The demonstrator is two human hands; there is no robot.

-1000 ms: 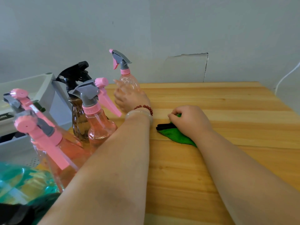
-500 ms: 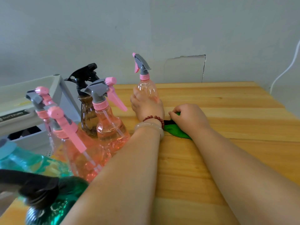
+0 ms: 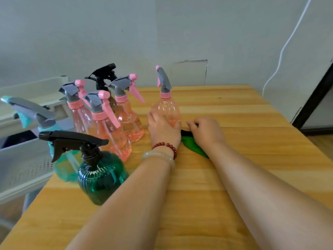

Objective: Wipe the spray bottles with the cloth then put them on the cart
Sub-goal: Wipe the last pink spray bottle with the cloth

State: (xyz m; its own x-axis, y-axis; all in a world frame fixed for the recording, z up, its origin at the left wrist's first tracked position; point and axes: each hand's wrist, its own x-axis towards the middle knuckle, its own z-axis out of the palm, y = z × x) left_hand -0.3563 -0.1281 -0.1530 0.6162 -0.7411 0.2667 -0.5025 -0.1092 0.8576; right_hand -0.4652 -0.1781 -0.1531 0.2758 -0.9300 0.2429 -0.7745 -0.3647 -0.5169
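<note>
Pink-tinted clear plastic is filling the left hand (image 3: 163, 130), whose fingers are curling round the lower body of the pink spray bottle (image 3: 168, 107). It is standing upright on the wooden surface (image 3: 225, 186), a little apart from the other bottles (image 3: 126, 114) crowding the left edge. Just beside it, the right hand (image 3: 207, 132) is lying over the green cloth (image 3: 193, 147), fingers curling down and bunching the fabric against the wood. Only a green flap and a dark edge are showing from under the palm.

Judging by this, the step in hand is bringing bottle and cloth together for a wipe. To do it well, the left hand should be holding low and firm, since smooth rounded plastic is likely to be slipping under a light squeeze. It should also be keeping clear of the trigger. The right hand is needing a full handful of cloth, not a corner, so that it is wrapping the body and running from the neck downward while the left hand is turning the bottle. Lifting straight up is looking safer than dragging, because the neighbouring bottles are standing close. The grey cart (image 3: 21, 159) is waiting beyond the surface's left edge, past that cluster, so the wiped bottle will be needing a high carry over the spray heads.
</note>
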